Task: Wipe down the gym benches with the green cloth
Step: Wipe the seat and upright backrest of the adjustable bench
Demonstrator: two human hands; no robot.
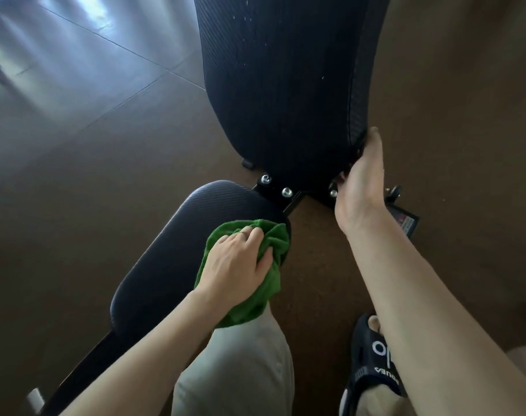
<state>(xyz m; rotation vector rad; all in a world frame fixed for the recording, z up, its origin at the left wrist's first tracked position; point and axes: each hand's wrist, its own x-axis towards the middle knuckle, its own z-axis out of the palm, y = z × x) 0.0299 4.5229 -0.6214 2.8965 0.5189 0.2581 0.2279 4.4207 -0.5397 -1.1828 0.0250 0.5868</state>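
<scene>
Brown floor (pixel 90 181): large tiles with thin seams, bright glare far beyond the seat pad, toward upper left of view.

Long black textured backrest pad (pixel 279 85): runs away from the seat pad toward the top of view; pale specks on its surface.

Shorter black textured seat pad (pixel 171 250): landmark. Rounded far end points at the backrest pad, a gap between the two.

Black metal bracket with silver bolts (pixel 281 192): sits in that gap, just beyond the seat pad's far end.

Pale trouser leg (pixel 237 364): just beside the seat pad's right edge, near side.

Bunched green terry cloth (pixel 255 265): lies on the right edge of the seat pad near its far end, draping over that edge onto the trouser leg.

Dark slide sandal with white lettering (pixel 372 358): on the floor, right of the seat pad, well apart from it.

Left hand (pixel 237 259): on top of the cloth, fingers curled and gripping its folds, pressing it to the seat pad.

Right hand (pixel 360 181): beyond and right of the seat pad, at the backrest pad's near right corner; thumb lies up along the pad's edge, fingers wrap under it, gripping.
</scene>
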